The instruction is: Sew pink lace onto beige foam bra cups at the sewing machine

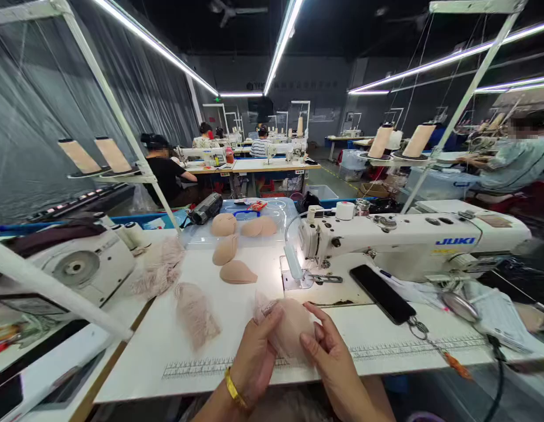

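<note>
Over the table edge [188,378], left hand [254,358] and right hand [330,354] clasp a cup [293,329].

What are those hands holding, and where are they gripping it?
A beige padded bra cup, held just above the table edge. The left hand pinches its left edge; the right hand pinches its lower right edge.

The cup [293,329] is a pale beige-pink foam pad, rounded and domed; sheer lace [263,309] covers it, frilled edge showing at its upper left; it sits raised over the table's [201,328] near edge, pinched between left hand [253,358] and right hand [330,351].
</note>
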`<state>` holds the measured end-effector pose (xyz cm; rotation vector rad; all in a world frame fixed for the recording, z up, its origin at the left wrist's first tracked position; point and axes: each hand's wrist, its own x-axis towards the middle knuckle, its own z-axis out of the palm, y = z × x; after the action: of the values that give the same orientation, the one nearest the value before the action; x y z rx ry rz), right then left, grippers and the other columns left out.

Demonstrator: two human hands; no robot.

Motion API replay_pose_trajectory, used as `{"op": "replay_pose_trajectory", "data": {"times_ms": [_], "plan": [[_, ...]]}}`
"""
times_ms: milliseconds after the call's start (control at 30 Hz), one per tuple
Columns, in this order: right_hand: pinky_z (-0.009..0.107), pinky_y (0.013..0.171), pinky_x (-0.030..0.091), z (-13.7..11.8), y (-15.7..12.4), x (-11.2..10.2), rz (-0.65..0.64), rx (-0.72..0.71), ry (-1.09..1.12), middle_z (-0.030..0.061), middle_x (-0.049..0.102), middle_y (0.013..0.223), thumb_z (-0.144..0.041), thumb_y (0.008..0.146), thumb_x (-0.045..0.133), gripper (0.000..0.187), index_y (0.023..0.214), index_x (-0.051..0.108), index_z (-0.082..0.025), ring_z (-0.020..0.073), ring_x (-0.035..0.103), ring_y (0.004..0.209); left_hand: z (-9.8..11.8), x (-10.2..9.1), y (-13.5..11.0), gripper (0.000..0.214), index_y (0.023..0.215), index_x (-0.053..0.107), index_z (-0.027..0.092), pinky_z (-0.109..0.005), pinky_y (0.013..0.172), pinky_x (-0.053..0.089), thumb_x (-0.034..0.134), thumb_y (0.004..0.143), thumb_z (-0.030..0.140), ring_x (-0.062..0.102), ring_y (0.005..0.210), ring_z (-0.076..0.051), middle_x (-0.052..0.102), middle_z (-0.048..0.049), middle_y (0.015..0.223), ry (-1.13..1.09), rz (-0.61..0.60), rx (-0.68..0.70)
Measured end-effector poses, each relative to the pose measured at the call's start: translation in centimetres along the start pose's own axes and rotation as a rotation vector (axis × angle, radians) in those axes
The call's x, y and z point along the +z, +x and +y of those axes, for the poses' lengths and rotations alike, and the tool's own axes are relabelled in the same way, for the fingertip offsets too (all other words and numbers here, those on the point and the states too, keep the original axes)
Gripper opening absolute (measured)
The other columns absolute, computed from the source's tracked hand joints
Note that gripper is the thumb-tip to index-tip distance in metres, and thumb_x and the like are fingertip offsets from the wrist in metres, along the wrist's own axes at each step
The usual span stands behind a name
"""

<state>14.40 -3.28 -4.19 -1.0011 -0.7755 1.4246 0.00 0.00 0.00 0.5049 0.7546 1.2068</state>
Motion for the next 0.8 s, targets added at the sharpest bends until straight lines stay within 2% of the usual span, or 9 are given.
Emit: {"op": "replay_pose_trajectory", "data": {"times_ms": [133,333,467,533,600,667,700,733,800], "plan": [[0.033,0.084,0.049,0.6,0.3,0.0,0.010,-0.040,0.005,0.0001,0.064,0.087,-0.058,0.080,0.083,0.078,0.144,0.052,-0.028,0.0232,0.062,0.090,-0.1,0.5,0.4,0.040,0.097,0.076,0.011,-0.034,0.089,0.058,0.094,0.072,0.037,0.070,0.104,-0.030,0.077,-0.0124,0.099,0.000,0.026,-0.011],[0.037,0.090,0.048,0.9,0.7,-0.2,-0.049,-0.028,0.014,0.0017,0.067,0.093,-0.057,0.082,0.081,0.079,0.147,0.046,-0.030,0.0255,0.063,0.097,-0.3,0.6,1.2,0.041,0.097,0.076,0.013,-0.033,0.088,0.057,0.095,0.070,0.037,0.070,0.101,-0.028,0.076,-0.0110,0.098,0.019,0.037,-0.019],[0.036,0.087,0.047,0.5,0.8,-1.5,-0.192,-0.018,-0.074,0.0013,0.065,0.096,-0.053,0.082,0.082,0.094,0.158,0.030,-0.031,0.0242,0.064,0.097,1.3,0.6,1.9,0.038,0.096,0.075,0.015,-0.032,0.086,0.057,0.091,0.073,0.041,0.069,0.098,-0.025,0.075,-0.0094,0.099,0.051,0.048,-0.038],[0.033,0.082,0.047,-0.4,1.1,-2.7,-0.283,-0.029,-0.188,-0.0012,0.062,0.090,-0.045,0.087,0.079,0.095,0.161,0.021,-0.032,0.0200,0.062,0.087,2.8,0.7,1.8,0.037,0.102,0.075,0.017,-0.034,0.089,0.056,0.081,0.082,0.047,0.069,0.100,-0.026,0.075,-0.0092,0.103,0.199,-0.101,-0.022],[0.033,0.080,0.047,-1.7,2.0,-4.0,-0.340,-0.144,-0.377,-0.0015,0.061,0.089,-0.036,0.093,0.072,0.083,0.160,0.023,-0.032,0.0181,0.061,0.083,4.5,1.0,1.5,0.039,0.111,0.074,0.021,-0.039,0.093,0.055,0.070,0.090,0.053,0.069,0.102,-0.028,0.074,-0.0090,0.107,0.487,-0.434,0.016],[0.033,0.081,0.047,-3.2,3.9,-5.0,-0.400,-0.421,-0.642,0.0014,0.064,0.092,-0.027,0.097,0.065,0.056,0.148,0.044,-0.029,0.0189,0.060,0.087,5.7,1.3,1.3,0.031,0.104,0.076,0.024,-0.043,0.096,0.052,0.075,0.086,0.049,0.068,0.102,-0.030,0.074,-0.0074,0.104,0.750,-0.770,0.035],[0.033,0.081,0.047,-3.8,5.1,-5.5,-0.448,-0.608,-0.793,0.0030,0.066,0.093,-0.023,0.098,0.061,0.037,0.135,0.056,-0.027,0.0194,0.060,0.089,6.0,1.4,1.5,0.021,0.096,0.077,0.025,-0.045,0.101,0.049,0.079,0.083,0.041,0.068,0.104,-0.031,0.074,-0.0065,0.105,0.892,-0.899,0.066],[0.033,0.080,0.046,-4.4,6.6,-5.8,-0.506,-0.793,-0.948,0.0039,0.068,0.094,-0.020,0.101,0.057,0.021,0.120,0.063,-0.025,0.0193,0.059,0.090,6.0,1.4,1.8,0.010,0.087,0.076,0.025,-0.048,0.107,0.044,0.080,0.080,0.031,0.066,0.108,-0.031,0.074,-0.0056,0.107,1.051,-0.994,0.121],[0.033,0.081,0.044,-4.9,9.7,-6.4,-0.612,-1.076,-1.242,0.0027,0.071,0.093,-0.015,0.105,0.049,0.020,0.098,0.066,-0.023,0.0187,0.058,0.090,5.5,1.3,3.3,0.011,0.077,0.072,0.024,-0.055,0.118,0.028,0.075,0.077,0.013,0.061,0.118,-0.031,0.071,-0.0035,0.116,1.429,-1.107,0.294]]}}
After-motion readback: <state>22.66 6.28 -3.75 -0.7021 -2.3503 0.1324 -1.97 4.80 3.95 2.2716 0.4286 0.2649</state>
